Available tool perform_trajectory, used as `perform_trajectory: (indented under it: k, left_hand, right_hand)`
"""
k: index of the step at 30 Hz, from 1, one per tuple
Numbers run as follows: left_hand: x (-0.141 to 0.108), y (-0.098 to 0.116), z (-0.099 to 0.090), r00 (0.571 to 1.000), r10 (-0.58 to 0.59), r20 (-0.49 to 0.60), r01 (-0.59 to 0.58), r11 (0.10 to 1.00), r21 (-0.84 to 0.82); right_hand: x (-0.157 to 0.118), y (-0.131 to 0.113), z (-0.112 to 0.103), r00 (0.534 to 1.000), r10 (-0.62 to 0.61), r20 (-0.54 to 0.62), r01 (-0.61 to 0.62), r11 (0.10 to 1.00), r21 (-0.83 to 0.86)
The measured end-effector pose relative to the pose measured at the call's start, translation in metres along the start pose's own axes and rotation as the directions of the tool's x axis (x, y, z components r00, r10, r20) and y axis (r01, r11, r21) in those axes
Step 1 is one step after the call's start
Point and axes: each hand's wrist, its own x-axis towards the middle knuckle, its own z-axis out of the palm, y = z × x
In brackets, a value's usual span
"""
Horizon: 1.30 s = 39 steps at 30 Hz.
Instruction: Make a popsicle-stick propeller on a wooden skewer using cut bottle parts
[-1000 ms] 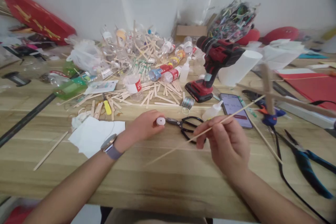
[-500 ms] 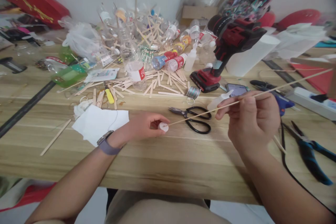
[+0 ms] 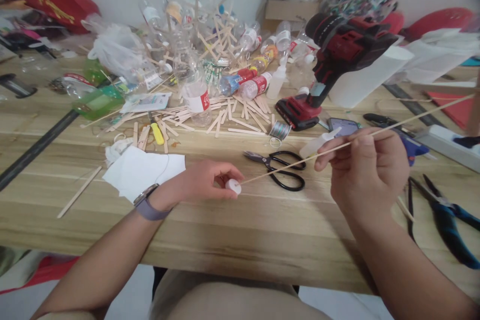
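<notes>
My left hand (image 3: 210,180) holds a small white bottle cap (image 3: 233,187) between thumb and fingers, low over the wooden table (image 3: 240,240). My right hand (image 3: 369,170) pinches a long thin wooden skewer (image 3: 326,151) that slants from upper right down to the cap. Its lower tip meets the cap's face; whether it has gone through I cannot tell. Behind the skewer lie black-handled scissors (image 3: 287,180), blades pointing left. A small white squeeze bottle (image 3: 315,144) lies just left of my right fingers.
White paper (image 3: 140,172) lies by my left wrist. Red cordless drill (image 3: 326,65) stands beyond a wire spool (image 3: 280,131). Farther back are a plastic bottle (image 3: 195,97), heaped craft sticks (image 3: 247,115) and several bottles. Pliers (image 3: 446,220), glue gun (image 3: 412,147) and power strip (image 3: 450,142) are at right.
The camera view has shifted slightly. Both hands keep their hold on the cap and the skewer, and the cap's face is turned a little more towards me.
</notes>
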Motion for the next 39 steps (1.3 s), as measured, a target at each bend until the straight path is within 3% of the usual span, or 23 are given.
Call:
perform_trajectory:
  k: [7,11,13,16,18,20,22,25,29,34,36,39]
  left_hand:
    - [-0.003,0.003,0.000,1.000,-0.002,0.025,0.002,1.000,0.001]
    - [-0.003,0.004,0.005,1.000,0.010,0.014,-0.008,0.987,-0.160]
    - [-0.002,0.006,0.009,1.000,0.001,0.012,0.002,0.955,-0.296]
    - [-0.002,0.011,0.015,1.000,-0.022,0.002,0.020,0.881,-0.473]
    - [-0.003,0.015,0.017,0.999,-0.045,-0.025,0.026,0.854,-0.520]
    - [-0.003,0.017,0.019,0.996,-0.073,-0.055,0.033,0.845,-0.534]
    - [-0.002,0.018,0.020,0.993,-0.090,-0.073,0.033,0.829,-0.558]
    - [0.000,0.015,0.023,0.996,-0.060,-0.061,0.009,0.778,-0.628]
    - [0.002,0.010,0.027,0.999,-0.023,-0.030,-0.004,0.727,-0.687]
    - [0.002,0.007,0.025,0.999,-0.023,-0.044,-0.015,0.706,-0.708]
    - [0.002,0.006,0.025,0.998,-0.037,-0.053,-0.011,0.704,-0.710]
    - [0.002,0.006,0.024,0.996,-0.077,-0.054,0.015,0.697,-0.717]
  right_hand:
    - [-0.004,-0.001,0.001,0.997,0.055,0.051,-0.055,0.998,0.005]
    - [-0.013,-0.001,0.004,0.952,0.251,0.173,-0.250,0.968,-0.026]
    - [-0.019,-0.002,0.007,0.881,0.354,0.314,-0.338,0.935,-0.107]
    - [-0.027,-0.003,0.012,0.680,0.486,0.549,-0.413,0.873,-0.261]
    - [-0.031,-0.002,0.013,0.560,0.545,0.624,-0.450,0.832,-0.324]
    - [-0.033,0.000,0.014,0.516,0.579,0.631,-0.491,0.804,-0.336]
    - [-0.034,0.003,0.014,0.528,0.604,0.597,-0.538,0.782,-0.315]
    - [-0.034,0.005,0.016,0.591,0.617,0.519,-0.598,0.767,-0.231]
    - [-0.035,0.007,0.018,0.665,0.609,0.433,-0.580,0.786,-0.215]
    - [-0.033,0.014,0.015,0.820,0.547,0.169,-0.516,0.834,-0.195]
    - [-0.031,0.020,0.012,0.846,0.524,0.097,-0.504,0.846,-0.177]
    - [-0.028,0.031,0.010,0.850,0.524,0.056,-0.510,0.844,-0.167]
